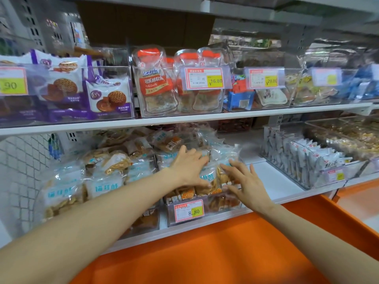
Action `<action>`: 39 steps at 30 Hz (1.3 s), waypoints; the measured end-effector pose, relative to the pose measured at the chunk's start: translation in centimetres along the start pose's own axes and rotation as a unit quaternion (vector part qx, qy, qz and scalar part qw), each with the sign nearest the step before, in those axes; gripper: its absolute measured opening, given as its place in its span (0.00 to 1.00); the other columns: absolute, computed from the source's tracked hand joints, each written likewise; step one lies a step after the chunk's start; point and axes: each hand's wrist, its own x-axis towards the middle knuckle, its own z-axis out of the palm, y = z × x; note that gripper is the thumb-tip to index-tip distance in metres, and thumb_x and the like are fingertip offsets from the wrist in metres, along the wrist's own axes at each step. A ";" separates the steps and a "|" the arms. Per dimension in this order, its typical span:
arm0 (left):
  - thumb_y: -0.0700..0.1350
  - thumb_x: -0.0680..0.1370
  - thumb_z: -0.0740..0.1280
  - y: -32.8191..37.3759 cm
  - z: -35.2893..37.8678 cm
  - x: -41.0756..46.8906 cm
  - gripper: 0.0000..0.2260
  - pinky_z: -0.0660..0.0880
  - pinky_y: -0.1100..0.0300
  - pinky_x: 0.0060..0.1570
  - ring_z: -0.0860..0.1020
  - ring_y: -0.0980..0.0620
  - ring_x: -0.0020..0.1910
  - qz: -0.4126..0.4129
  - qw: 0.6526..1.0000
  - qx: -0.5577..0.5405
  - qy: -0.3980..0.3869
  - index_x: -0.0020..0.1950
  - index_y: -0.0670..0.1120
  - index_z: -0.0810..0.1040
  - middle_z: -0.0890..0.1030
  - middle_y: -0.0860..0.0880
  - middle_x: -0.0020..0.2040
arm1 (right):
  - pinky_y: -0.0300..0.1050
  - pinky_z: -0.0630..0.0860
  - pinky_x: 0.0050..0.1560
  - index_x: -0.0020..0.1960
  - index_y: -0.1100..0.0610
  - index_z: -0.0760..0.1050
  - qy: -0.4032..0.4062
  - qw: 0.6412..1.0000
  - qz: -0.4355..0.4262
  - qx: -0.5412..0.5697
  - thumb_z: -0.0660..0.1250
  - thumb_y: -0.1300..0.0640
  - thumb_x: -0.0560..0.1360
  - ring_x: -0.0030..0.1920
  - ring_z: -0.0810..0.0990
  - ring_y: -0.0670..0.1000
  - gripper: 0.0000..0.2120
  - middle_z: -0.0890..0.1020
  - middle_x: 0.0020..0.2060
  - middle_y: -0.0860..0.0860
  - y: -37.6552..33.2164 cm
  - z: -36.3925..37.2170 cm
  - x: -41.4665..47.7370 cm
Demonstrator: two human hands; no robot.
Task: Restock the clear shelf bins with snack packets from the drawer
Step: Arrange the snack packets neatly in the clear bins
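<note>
On the lower shelf stands a clear bin (205, 217) with an 8.80 price tag (188, 210), piled with clear and pale-blue snack packets (209, 177) of golden crisps. My left hand (187, 167) lies flat on top of the pile with its fingers spread and pointing right. My right hand (245, 184) touches the pile's right side, fingers spread and nearly straight. Neither hand curls round a packet. More of the same packets (63, 193) fill the bin to the left. The drawer's orange front (184, 253) runs below the shelf; its inside is out of view.
A bare white stretch of shelf (274, 177) lies right of the bin, then a clear bin of white packets (307, 160). The upper shelf holds bins of purple biscuit packs (106, 97), orange-topped candy bags (155, 83) and mixed sweets (266, 95). White wire mesh (22, 160) closes the left end.
</note>
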 end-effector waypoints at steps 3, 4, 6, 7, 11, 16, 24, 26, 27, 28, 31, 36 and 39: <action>0.68 0.71 0.62 0.1 -0.2 0.2 0.34 0.57 0.47 0.66 0.71 0.46 0.63 -0.002 0.999 0.001 -0.037 0.67 0.46 0.66 0.75 0.47 0.63 | 0.59 0.56 0.71 0.68 0.50 0.71 0.026 0.999 0.016 -0.019 0.74 0.51 0.69 0.62 0.74 0.56 0.29 0.69 0.67 0.53 -0.2 0.2 0.8; 0.69 0.70 0.62 0.2 -0.2 0.1 0.35 0.56 0.46 0.67 0.72 0.46 0.62 -0.002 0.999 0.008 -0.041 0.67 0.46 0.66 0.76 0.47 0.63 | 0.59 0.59 0.71 0.68 0.51 0.71 0.029 0.999 0.031 -0.015 0.75 0.52 0.68 0.62 0.73 0.56 0.29 0.68 0.68 0.52 -0.5 0.2 1.0; 0.70 0.69 0.63 0.4 0.1 -0.2 0.37 0.56 0.45 0.67 0.72 0.46 0.62 -0.012 0.999 0.016 -0.037 0.68 0.46 0.65 0.76 0.47 0.63 | 0.59 0.63 0.69 0.68 0.51 0.70 0.027 0.998 0.049 -0.002 0.75 0.53 0.69 0.63 0.71 0.55 0.30 0.67 0.69 0.52 -0.9 0.2 1.2; 0.70 0.69 0.63 0.5 0.2 -0.2 0.37 0.56 0.45 0.67 0.71 0.46 0.63 -0.024 0.999 0.013 -0.028 0.69 0.46 0.65 0.75 0.47 0.64 | 0.59 0.64 0.68 0.69 0.51 0.70 0.024 0.999 0.048 -0.003 0.74 0.54 0.69 0.63 0.70 0.55 0.30 0.66 0.69 0.52 -1.0 0.1 1.2; 0.67 0.70 0.65 0.6 0.1 -0.5 0.36 0.57 0.45 0.67 0.63 0.45 0.68 -0.061 0.998 -0.012 0.003 0.71 0.47 0.63 0.67 0.45 0.68 | 0.61 0.53 0.73 0.71 0.49 0.66 -0.033 0.997 0.057 -0.036 0.71 0.49 0.71 0.66 0.71 0.54 0.30 0.64 0.71 0.51 -0.6 -0.2 0.9; 0.64 0.74 0.62 -0.1 -0.2 -3.1 0.29 0.57 0.53 0.63 0.62 0.50 0.66 -0.019 0.991 -0.059 0.122 0.69 0.48 0.65 0.66 0.49 0.67 | 0.56 0.68 0.58 0.57 0.53 0.80 0.125 0.991 0.039 -0.009 0.54 0.46 0.69 0.56 0.76 0.60 0.24 0.78 0.59 0.55 -1.8 -2.1 0.6; 0.58 0.78 0.61 -10.7 -2.7 -8.9 0.22 0.70 0.53 0.54 0.74 0.42 0.60 -0.269 0.960 -0.056 0.055 0.64 0.43 0.70 0.76 0.41 0.61 | 0.46 0.65 0.60 0.64 0.61 0.73 -0.040 0.997 -0.065 0.015 0.62 0.52 0.79 0.61 0.72 0.59 0.18 0.77 0.58 0.61 -11.0 -1.2 9.8; 0.59 0.76 0.63 -12.2 -2.5 -9.7 0.23 0.72 0.54 0.52 0.75 0.44 0.60 -0.253 0.964 -0.079 0.000 0.64 0.45 0.71 0.77 0.43 0.61 | 0.47 0.69 0.56 0.60 0.64 0.74 -0.128 0.992 0.014 -0.019 0.59 0.44 0.79 0.59 0.75 0.60 0.23 0.78 0.57 0.63 -12.9 0.0 12.9; 0.59 0.76 0.64 -12.6 -2.3 -10.1 0.22 0.72 0.55 0.53 0.75 0.46 0.60 -0.232 0.968 -0.093 -0.006 0.64 0.48 0.71 0.77 0.46 0.61 | 0.47 0.70 0.57 0.61 0.64 0.74 -0.173 0.983 0.042 -0.031 0.57 0.41 0.79 0.60 0.75 0.60 0.27 0.77 0.59 0.63 -13.3 0.7 14.3; 0.58 0.75 0.65 -12.8 -2.1 -10.5 0.19 0.72 0.55 0.54 0.75 0.48 0.60 -0.211 0.972 -0.107 0.002 0.62 0.50 0.72 0.77 0.49 0.61 | 0.47 0.69 0.62 0.65 0.63 0.73 -0.218 0.974 0.059 -0.034 0.57 0.39 0.78 0.64 0.73 0.59 0.29 0.75 0.64 0.61 -13.5 1.4 15.3; 0.56 0.75 0.66 -13.2 -1.9 -11.8 0.12 0.67 0.56 0.54 0.73 0.52 0.59 -0.162 0.980 -0.104 0.053 0.56 0.54 0.74 0.77 0.55 0.57 | 0.50 0.62 0.70 0.73 0.57 0.64 -0.235 0.970 0.065 0.013 0.65 0.46 0.76 0.70 0.66 0.58 0.29 0.67 0.71 0.57 -13.9 2.8 17.3; 0.59 0.73 0.67 -11.9 -1.7 -12.3 0.19 0.61 0.57 0.55 0.67 0.54 0.61 -0.090 0.994 -0.058 0.031 0.60 0.54 0.73 0.75 0.56 0.58 | 0.45 0.70 0.60 0.61 0.54 0.72 -0.116 0.992 0.038 -0.007 0.68 0.45 0.71 0.60 0.75 0.58 0.22 0.77 0.58 0.57 -14.3 2.5 17.2; 0.66 0.69 0.66 -11.1 -0.8 -11.2 0.29 0.59 0.54 0.57 0.63 0.50 0.62 -0.082 0.995 0.044 -0.047 0.67 0.54 0.70 0.70 0.53 0.62 | 0.49 0.73 0.54 0.49 0.54 0.72 -0.071 0.996 0.061 -0.003 0.69 0.40 0.69 0.50 0.77 0.55 0.19 0.78 0.45 0.52 -14.9 1.2 13.9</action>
